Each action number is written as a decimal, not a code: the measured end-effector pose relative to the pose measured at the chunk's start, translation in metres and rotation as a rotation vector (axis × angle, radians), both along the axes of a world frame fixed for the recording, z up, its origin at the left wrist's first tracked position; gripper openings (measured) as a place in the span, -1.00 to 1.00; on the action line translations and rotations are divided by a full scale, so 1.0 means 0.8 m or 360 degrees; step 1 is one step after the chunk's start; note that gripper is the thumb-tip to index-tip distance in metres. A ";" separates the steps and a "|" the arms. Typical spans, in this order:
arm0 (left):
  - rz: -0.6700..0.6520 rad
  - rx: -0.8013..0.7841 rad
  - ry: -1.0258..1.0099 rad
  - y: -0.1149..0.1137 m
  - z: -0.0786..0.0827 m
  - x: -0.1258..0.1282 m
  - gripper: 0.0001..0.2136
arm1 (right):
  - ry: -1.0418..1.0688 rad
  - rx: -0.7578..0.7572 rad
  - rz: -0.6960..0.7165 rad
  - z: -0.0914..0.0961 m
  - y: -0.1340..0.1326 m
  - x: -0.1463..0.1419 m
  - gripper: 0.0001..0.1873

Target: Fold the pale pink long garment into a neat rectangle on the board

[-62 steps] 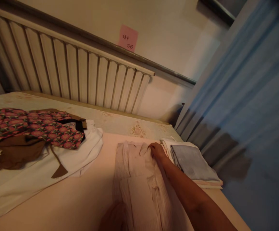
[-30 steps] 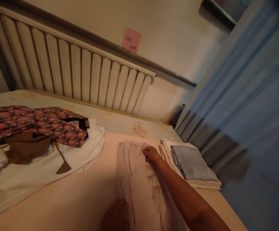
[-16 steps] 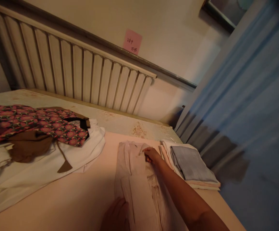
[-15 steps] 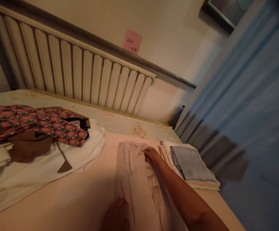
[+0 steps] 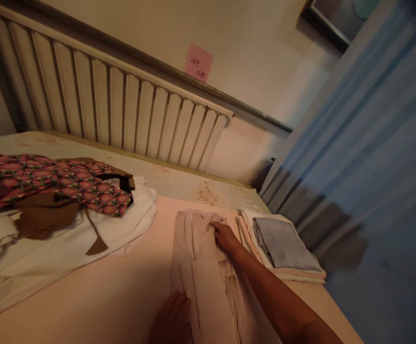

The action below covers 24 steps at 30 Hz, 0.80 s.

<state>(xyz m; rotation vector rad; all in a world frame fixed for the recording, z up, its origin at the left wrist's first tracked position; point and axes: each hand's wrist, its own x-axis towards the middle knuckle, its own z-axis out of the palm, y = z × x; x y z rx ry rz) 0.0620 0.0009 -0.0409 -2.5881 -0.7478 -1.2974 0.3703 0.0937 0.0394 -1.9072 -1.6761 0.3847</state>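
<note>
A pale pink shirt (image 5: 208,296) with fine ribbing lies lengthwise on the bed, its sides folded inward and its collar end away from me. At the far end my right hand (image 5: 225,235) is closed, thumb and fingers pinching the fabric by the collar. Near the bottom of the view my left hand (image 5: 172,317) rests at the shirt's left edge. Its fingers are curled together on the cloth, dim and partly in shadow, with the thumb hidden.
Right of the shirt is a stack of folded clothes (image 5: 288,243), grey on top. At left lie a floral garment (image 5: 60,181), a brown cloth (image 5: 46,215) and white clothes (image 5: 122,234) in a heap. A radiator (image 5: 122,105) and a blue curtain (image 5: 383,157) border the bed.
My right hand has shifted slightly to the left and lower at the collar end. My left hand and the shirt stay almost where they were.
</note>
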 end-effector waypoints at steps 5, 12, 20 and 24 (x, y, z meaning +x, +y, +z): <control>0.0019 -0.0001 -0.0002 -0.001 0.002 0.000 -0.74 | -0.0192 0.0083 0.0028 -0.004 -0.011 -0.003 -0.44; 0.0020 0.0000 0.0041 0.000 0.006 0.000 -0.73 | -0.0269 0.0185 0.0125 -0.007 -0.023 -0.012 -0.43; 0.0005 -0.0051 -0.0022 -0.003 0.006 -0.001 -0.74 | -0.0282 0.0387 -0.0373 -0.005 -0.020 0.032 -0.53; -0.0020 -0.0074 -0.0018 -0.002 0.006 -0.001 -0.74 | -0.0303 0.0313 -0.0492 -0.002 -0.014 0.059 -0.62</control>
